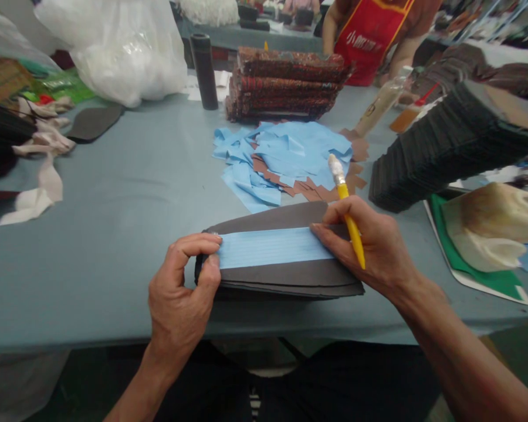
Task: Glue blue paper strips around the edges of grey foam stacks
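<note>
A light blue fabric strip (268,247) lies lengthwise along the top of a stack of dark grey sheets (286,276) in front of me. My left hand (185,281) pinches the strip's left end at the stack's edge. At the other end, the thumb and fingers of my right hand (365,240) press on the strip. That same hand also carries a yellow-handled brush (354,237), its whitish bristles pointing up and away. Just beyond the stack is a loose pile of blue fabric pieces (299,149) mixed with brown zigzag-edged pieces (312,190).
Behind the pile stand stacked dark reddish bundles (286,82) and a dark cylinder (203,71). A tall leaning stack of dark pieces (449,146) and a cream-coloured block (493,223) are at right. White plastic bags (127,53) sit back left. A person in a red apron (372,38) stands opposite.
</note>
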Motion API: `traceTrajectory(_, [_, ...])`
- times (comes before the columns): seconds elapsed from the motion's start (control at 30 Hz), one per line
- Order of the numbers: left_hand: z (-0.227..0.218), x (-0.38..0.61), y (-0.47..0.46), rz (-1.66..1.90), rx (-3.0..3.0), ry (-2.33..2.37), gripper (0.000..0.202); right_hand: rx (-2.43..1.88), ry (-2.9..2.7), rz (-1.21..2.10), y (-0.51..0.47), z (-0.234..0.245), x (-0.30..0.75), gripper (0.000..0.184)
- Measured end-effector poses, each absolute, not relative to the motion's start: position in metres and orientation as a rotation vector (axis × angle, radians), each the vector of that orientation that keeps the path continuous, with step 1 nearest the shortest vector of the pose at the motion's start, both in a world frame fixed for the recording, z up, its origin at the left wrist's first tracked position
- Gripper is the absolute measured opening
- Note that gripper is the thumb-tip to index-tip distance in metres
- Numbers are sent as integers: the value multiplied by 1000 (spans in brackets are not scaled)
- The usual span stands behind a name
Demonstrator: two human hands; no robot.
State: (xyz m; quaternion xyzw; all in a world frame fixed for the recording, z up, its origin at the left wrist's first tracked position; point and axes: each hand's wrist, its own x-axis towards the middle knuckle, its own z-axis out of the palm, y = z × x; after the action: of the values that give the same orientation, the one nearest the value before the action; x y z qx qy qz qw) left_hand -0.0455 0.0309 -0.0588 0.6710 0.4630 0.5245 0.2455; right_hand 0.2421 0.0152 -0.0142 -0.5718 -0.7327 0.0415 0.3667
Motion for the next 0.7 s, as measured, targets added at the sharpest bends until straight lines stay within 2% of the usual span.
traceTrajectory(0.7, [-57, -42, 30, 1406, 1820, 1386, 6, -1439, -1711, 265, 19, -19, 239, 18])
